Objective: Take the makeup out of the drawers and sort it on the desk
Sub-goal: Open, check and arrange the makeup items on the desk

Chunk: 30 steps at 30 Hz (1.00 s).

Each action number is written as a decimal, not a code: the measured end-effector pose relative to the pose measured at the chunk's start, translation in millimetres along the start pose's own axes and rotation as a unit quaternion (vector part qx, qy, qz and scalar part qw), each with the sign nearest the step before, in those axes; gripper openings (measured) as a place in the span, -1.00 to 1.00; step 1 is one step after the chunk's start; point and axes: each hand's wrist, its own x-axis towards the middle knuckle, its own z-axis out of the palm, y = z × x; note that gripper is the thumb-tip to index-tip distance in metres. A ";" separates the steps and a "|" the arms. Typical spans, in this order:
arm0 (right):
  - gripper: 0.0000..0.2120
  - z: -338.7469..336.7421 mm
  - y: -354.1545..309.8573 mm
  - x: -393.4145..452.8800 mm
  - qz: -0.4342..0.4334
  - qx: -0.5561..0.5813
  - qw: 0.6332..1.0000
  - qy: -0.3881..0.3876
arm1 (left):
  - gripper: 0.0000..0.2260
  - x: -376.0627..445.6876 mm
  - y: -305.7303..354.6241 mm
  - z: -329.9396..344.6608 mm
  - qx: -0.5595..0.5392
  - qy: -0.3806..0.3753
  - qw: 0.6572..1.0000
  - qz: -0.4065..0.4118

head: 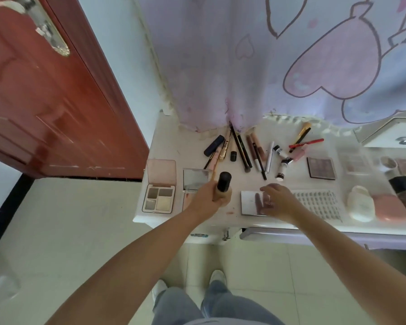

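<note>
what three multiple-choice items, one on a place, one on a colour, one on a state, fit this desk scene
1. Where does the open eyeshadow palette lie on the desk?
A. at its left end
B. at its right end
C. under the curtain

2. What colour is the cap of the bottle in the left hand?
A. red
B. black
C. white

3. What is the right hand doing?
A. gripping a brush
B. hanging idle off the desk
C. resting with fingers spread on a flat silver case

Answers:
1 A, the palette sits by the desk's left edge, lid up.
2 B, the cap above the beige body is black.
3 C, the fingers lie over the case near the desk's front edge.
</note>
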 end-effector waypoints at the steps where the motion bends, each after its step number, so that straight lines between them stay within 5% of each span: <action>1: -0.52 8.5 4.4 1.0 0.005 -0.018 1.000 -0.011 | -0.77 3.2 -6.0 3.6 -0.001 -0.001 1.000 -0.008; 5: -0.29 17.2 4.3 7.3 0.010 -0.072 0.996 -0.048 | -0.84 13.0 -17.9 9.2 0.009 -0.009 1.000 -0.012; 12: -0.27 14.7 5.4 9.0 -0.020 -0.148 0.988 -0.047 | -0.76 19.2 -23.1 8.5 0.036 -0.021 0.999 -0.002; 17: -0.35 4.2 11.5 -6.7 -0.044 -0.072 0.996 -0.023 | -0.44 9.4 -18.2 0.1 0.016 -0.031 0.999 -0.023; 24: -0.49 -58.2 -1.7 -39.0 -0.085 0.059 0.991 0.082 | -0.33 -22.3 25.3 -29.3 0.069 0.104 0.981 0.151; 30: -0.48 -113.3 -42.0 -67.6 -0.191 0.190 0.946 0.178 | -0.29 -31.2 94.2 -47.8 -0.071 -0.029 0.985 0.155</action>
